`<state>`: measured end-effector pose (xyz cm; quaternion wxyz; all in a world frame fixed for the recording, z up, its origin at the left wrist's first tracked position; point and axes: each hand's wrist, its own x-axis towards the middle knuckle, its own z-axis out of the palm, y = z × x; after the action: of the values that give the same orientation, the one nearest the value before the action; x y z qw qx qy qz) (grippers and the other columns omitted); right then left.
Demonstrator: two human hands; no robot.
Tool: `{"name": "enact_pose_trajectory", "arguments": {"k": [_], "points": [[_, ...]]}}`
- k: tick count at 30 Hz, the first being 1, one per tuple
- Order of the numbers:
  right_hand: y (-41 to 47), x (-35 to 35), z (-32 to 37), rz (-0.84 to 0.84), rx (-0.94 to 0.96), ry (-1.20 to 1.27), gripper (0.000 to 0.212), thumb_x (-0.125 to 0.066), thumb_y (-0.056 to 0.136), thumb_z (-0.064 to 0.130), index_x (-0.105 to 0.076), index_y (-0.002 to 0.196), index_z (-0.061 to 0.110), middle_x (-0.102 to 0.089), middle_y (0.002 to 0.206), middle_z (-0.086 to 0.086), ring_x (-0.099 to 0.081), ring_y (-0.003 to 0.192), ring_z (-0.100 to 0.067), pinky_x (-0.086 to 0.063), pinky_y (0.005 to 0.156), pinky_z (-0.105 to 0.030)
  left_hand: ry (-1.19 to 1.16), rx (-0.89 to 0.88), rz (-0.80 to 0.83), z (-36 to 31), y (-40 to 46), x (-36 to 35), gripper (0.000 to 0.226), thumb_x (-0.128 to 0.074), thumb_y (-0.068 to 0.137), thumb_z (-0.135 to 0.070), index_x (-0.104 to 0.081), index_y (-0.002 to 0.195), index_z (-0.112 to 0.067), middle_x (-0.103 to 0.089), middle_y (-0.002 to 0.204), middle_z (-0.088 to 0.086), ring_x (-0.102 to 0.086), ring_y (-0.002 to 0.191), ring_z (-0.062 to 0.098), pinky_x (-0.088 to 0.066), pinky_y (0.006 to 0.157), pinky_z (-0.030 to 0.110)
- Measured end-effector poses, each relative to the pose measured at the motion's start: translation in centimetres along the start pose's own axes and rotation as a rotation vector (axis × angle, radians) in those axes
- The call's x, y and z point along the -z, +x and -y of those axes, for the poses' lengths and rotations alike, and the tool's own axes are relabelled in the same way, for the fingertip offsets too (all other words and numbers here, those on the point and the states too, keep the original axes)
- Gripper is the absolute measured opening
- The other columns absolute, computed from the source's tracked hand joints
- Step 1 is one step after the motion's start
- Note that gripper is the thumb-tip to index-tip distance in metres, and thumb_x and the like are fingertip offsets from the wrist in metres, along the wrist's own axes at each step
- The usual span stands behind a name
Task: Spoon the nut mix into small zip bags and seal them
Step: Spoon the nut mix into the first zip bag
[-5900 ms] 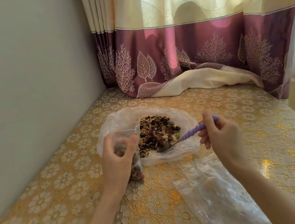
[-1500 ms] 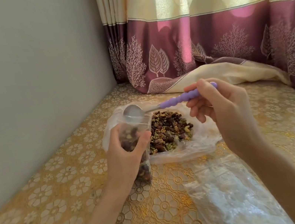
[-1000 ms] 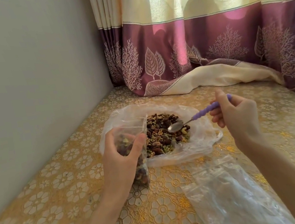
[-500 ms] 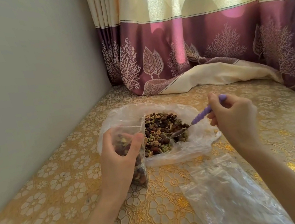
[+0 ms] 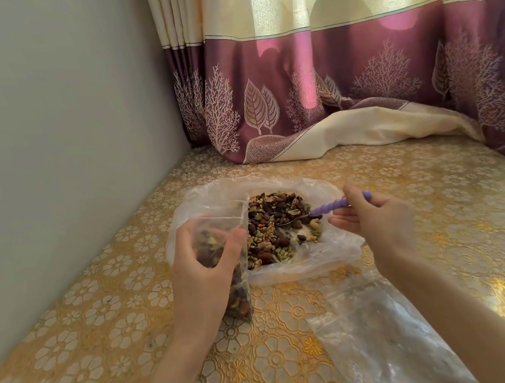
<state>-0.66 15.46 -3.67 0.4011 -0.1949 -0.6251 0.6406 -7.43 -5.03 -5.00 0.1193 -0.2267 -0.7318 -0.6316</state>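
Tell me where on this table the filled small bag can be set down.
Free: the strip of table between the wall and the left hand, and the stretch right of the right hand. Crowded: the middle, with the nut mix on its plastic sheet, and the empty bags in front.

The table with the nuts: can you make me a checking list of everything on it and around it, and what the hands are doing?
Surface: gold flower-pattern tablecloth covers the table.
Job's things: nut mix heaped on a big clear plastic sheet; small zip bag upright, mouth open, partly filled; purple-handled spoon with its bowl in the heap.
Clutter: empty clear bags lying flat near the right arm.
Hands: left hand grips the small zip bag; right hand holds the spoon handle, lower fingers stretched out.
Cables: nothing seen.
Surroundings: grey wall on the left; cream and purple curtain behind, its hem resting on the table.
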Motion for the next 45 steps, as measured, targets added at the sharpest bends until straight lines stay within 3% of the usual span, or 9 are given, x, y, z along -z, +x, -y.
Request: {"name": "enact_pose_trajectory", "arguments": {"k": [7,10,15,20,26,30,37,41,45], "points": [[0.0,0.2,0.6,-0.037,-0.034,-0.009,0.057,-0.049,0.097,0.018,-0.071,0.047,0.032,-0.069,0.054,0.002,-0.062,0.048,-0.010,-0.054,0.053,-0.017,0.003,0.003,-0.006,0.2,0.0,0.0,0.044,-0.066,0.071,-0.062,-0.054,0.103,-0.035,-0.059,0.094,-0.021,-0.059,0.086,-0.001,-0.048,0.076,0.025],[0.1,0.5,0.7,-0.065,-0.064,0.012,0.057,-0.048,0.097,0.018,-0.070,0.045,0.018,-0.068,0.052,0.001,-0.059,0.045,-0.009,-0.050,0.047,-0.014,0.005,0.003,-0.006,0.1,0.0,0.0,0.046,-0.065,0.069,-0.064,-0.054,0.103,-0.035,-0.059,0.093,-0.023,-0.059,0.085,-0.002,-0.047,0.073,0.021],[0.5,0.8,0.7,-0.125,-0.075,0.057,0.036,-0.049,0.097,0.019,-0.066,0.067,0.005,-0.067,0.053,-0.001,-0.059,0.047,-0.012,-0.047,0.045,-0.016,-0.003,0.005,0.000,0.1,0.0,0.1,0.049,-0.067,0.068,-0.057,-0.053,0.108,-0.032,-0.060,0.092,-0.023,-0.058,0.086,-0.006,-0.043,0.065,0.004],[0.5,0.7,2.2,-0.132,-0.035,0.117,0.036,-0.050,0.096,0.018,-0.066,0.067,0.004,-0.064,0.054,-0.005,-0.058,0.046,-0.012,-0.045,0.043,-0.017,0.012,-0.004,0.008,-0.1,0.0,0.0,0.049,-0.067,0.069,-0.056,-0.053,0.107,-0.029,-0.059,0.092,-0.027,-0.058,0.084,-0.005,-0.044,0.072,0.017],[-0.6,-0.1,6.0,-0.042,0.031,0.222,0.038,-0.052,0.095,0.021,-0.068,0.066,0.002,-0.065,0.054,-0.006,-0.058,0.047,-0.012,-0.045,0.044,-0.018,0.001,0.007,0.015,-0.1,0.0,0.0,0.049,-0.069,0.071,-0.051,-0.053,0.111,-0.028,-0.062,0.090,-0.023,-0.060,0.079,-0.003,-0.046,0.072,0.021],[-2.0,-1.0,7.5,0.091,0.083,0.237,0.039,-0.052,0.095,0.023,-0.069,0.066,0.004,-0.067,0.060,-0.010,-0.057,0.049,-0.014,-0.044,0.044,-0.018,-0.011,-0.003,0.022,-0.1,0.0,0.0,0.048,-0.068,0.070,-0.052,-0.053,0.108,-0.027,-0.063,0.089,-0.023,-0.060,0.077,-0.004,-0.047,0.067,0.012],[-4.3,-2.2,8.1,0.316,0.438,0.015,0.029,-0.050,0.096,0.013,-0.067,0.074,0.004,-0.071,0.063,0.004,-0.058,0.050,-0.016,-0.047,0.045,-0.021,-0.097,0.015,-0.011,-0.2,0.1,0.1,0.045,-0.069,0.062,-0.057,-0.056,0.096,-0.031,-0.063,0.086,-0.018,-0.060,0.076,-0.001,-0.046,0.065,0.009],[-4.1,-2.0,8.0,0.353,0.506,-0.044,0.023,-0.051,0.090,0.018,-0.068,0.080,0.009,-0.067,0.065,-0.009,-0.061,0.052,-0.018,-0.048,0.046,-0.026,-0.103,0.008,-0.027,-0.2,0.1,0.0,0.044,-0.069,0.062,-0.056,-0.055,0.090,-0.025,-0.059,0.081,-0.005,-0.055,0.070,0.000,-0.043,0.064,0.008],[-3.5,-1.6,8.0,0.332,0.511,0.017,0.022,-0.051,0.091,0.019,-0.068,0.078,0.014,-0.066,0.066,-0.012,-0.061,0.053,-0.019,-0.047,0.047,-0.024,-0.074,0.006,-0.038,-0.5,0.0,0.2,0.020,-0.066,0.066,-0.054,-0.053,0.078,-0.045,-0.058,0.084,-0.012,-0.055,0.075,-0.002,-0.042,0.067,0.007]]}}
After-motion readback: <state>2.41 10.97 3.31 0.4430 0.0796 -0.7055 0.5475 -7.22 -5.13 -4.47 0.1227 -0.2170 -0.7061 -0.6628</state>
